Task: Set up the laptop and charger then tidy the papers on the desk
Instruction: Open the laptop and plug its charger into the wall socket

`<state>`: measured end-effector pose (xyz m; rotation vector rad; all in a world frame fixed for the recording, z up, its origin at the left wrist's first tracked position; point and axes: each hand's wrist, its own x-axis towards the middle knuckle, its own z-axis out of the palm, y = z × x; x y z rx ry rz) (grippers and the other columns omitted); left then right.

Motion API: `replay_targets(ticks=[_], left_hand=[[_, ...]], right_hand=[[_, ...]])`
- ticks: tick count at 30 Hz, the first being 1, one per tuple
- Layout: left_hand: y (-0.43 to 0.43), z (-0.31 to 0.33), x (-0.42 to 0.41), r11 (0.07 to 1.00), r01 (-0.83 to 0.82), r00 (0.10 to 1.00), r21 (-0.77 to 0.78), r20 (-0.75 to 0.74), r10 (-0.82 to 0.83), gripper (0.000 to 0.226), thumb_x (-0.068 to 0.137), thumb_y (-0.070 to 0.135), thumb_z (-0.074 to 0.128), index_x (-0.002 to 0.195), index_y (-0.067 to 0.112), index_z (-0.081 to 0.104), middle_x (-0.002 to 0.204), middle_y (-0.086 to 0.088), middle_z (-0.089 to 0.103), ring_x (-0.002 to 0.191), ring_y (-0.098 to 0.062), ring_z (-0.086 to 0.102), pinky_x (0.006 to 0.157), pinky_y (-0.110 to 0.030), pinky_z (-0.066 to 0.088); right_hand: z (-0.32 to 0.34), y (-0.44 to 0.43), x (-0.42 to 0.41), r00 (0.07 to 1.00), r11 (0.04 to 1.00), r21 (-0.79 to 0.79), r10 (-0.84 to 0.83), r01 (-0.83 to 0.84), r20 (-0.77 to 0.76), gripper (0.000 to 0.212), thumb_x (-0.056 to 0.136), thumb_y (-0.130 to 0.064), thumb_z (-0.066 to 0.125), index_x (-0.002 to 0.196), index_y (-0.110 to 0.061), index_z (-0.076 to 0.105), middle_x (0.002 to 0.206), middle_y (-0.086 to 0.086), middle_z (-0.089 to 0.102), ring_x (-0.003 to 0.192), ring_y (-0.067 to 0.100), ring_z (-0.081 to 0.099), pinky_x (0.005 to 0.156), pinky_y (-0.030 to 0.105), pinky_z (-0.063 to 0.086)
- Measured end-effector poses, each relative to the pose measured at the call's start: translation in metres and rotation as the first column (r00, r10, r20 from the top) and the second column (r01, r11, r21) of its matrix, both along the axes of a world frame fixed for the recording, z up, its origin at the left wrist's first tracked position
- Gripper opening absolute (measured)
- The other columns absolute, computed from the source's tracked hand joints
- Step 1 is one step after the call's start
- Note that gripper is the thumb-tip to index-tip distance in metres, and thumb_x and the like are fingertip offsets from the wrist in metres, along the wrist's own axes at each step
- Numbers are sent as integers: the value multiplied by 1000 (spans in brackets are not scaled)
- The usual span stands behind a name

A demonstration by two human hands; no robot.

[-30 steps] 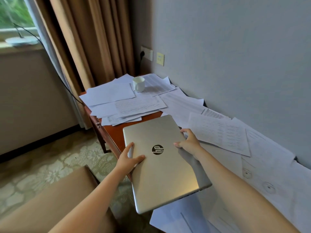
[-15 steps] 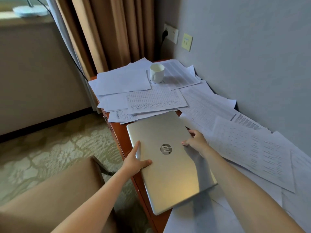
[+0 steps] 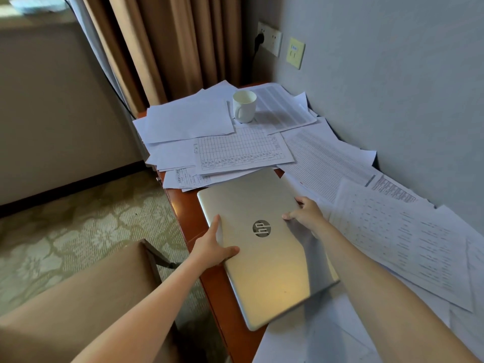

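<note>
A closed silver laptop (image 3: 264, 258) with a round logo lies over the front part of the reddish wooden desk (image 3: 188, 221), its lid up. My left hand (image 3: 213, 248) grips its left edge, thumb on the lid. My right hand (image 3: 305, 213) holds its right edge, fingers curled round it. Loose printed papers (image 3: 243, 150) cover most of the desk, from the far corner to the near right. No charger shows, apart from a black plug in the wall socket (image 3: 269, 39).
A white mug (image 3: 244, 106) stands on the papers at the far end. A tan chair (image 3: 78, 292) sits at lower left beside the desk. Brown curtains (image 3: 167, 48) hang behind; the grey wall runs along the right. Patterned carpet lies to the left.
The laptop, held in both hands, has come down and forward onto the desk, near the grid-printed sheet. The view has tilted down and moved closer.
</note>
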<state>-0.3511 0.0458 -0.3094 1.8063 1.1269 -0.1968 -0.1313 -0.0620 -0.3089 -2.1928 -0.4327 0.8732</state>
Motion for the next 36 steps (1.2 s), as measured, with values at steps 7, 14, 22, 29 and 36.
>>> replay_targets(ticks=[7, 14, 22, 29, 36], left_hand=[[0, 5, 10, 1000, 15, 999, -10, -52, -16, 101, 82, 29, 70, 149, 34, -5, 144, -12, 36, 96, -25, 59, 73, -30, 57], [1, 7, 17, 1000, 6, 993, -15, -116, -7, 101, 83, 27, 69, 148, 37, -8, 137, -12, 43, 86, -22, 58, 64, -25, 55], [0, 9, 21, 1000, 14, 985, -20, -170, -18, 102, 84, 26, 68, 148, 37, -11, 132, -14, 47, 88, -24, 62, 67, -27, 57], [0, 16, 28, 997, 79, 963, 14, -261, -72, 102, 85, 28, 66, 148, 34, -14, 81, -1, 56, 61, -14, 60, 56, -23, 55], [-19, 36, 51, 851, 473, 795, 227, -527, -301, 81, 92, 35, 52, 149, 10, 1, 121, -15, 57, 100, -28, 62, 78, -31, 52]], right_hand=[[-1, 5, 9, 998, 998, -41, 49, -47, 32, 74, 73, -14, 77, 137, -10, 40, 137, 6, 49, 125, 24, 45, 106, 37, 37], [-1, 10, 13, 996, 995, -80, 70, -66, 52, 73, 73, -16, 76, 137, -12, 41, 137, 5, 48, 124, 24, 46, 101, 35, 38], [11, 11, 21, 961, 948, -251, 238, -198, 140, 61, 73, -21, 76, 127, -7, 52, 130, 8, 54, 119, 23, 49, 89, 28, 38], [10, 9, 22, 943, 930, -276, 292, -241, 158, 57, 76, -22, 74, 125, -5, 49, 129, 11, 53, 118, 25, 49, 94, 32, 40], [17, 3, 22, 897, 842, -406, 429, -354, 107, 53, 76, -33, 70, 120, -13, 46, 124, 8, 52, 109, 25, 50, 89, 37, 44]])
